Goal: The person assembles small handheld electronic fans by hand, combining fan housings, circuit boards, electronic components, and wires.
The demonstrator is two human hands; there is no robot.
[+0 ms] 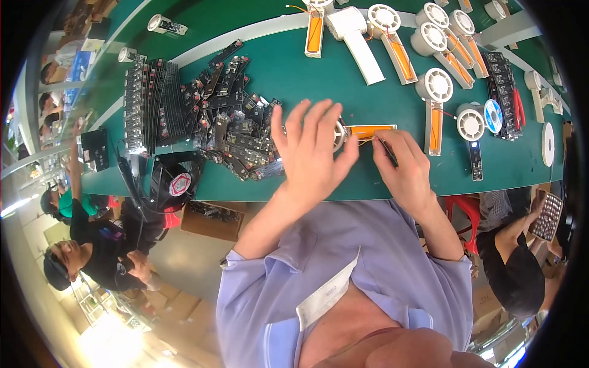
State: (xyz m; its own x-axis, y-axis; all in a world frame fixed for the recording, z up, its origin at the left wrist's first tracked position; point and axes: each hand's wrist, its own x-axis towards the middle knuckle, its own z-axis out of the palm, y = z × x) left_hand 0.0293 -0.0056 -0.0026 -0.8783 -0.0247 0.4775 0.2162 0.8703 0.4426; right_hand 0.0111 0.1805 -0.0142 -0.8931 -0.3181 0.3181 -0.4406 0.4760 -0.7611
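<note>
A white handheld fan (353,130) lies on its side in front of me, its handle uncovered to show an orange battery. My left hand (310,153) hovers by the fan's round head with fingers spread, partly hiding it. Beside the handle, my right hand (405,168) is closed, thumb and fingertips pinched near thin wires (366,140). A small dark thing seems to be between those fingertips; its kind cannot be made out. Just left of my left hand lies a loose heap of black circuit boards (245,144).
More opened fans (434,126) stand along the table's far and right sides. Stacked boards (138,107) and a black square fan (175,181) sit left. A solder reel (492,116) and red-handled pliers (519,110) lie right. Co-workers sit on both sides.
</note>
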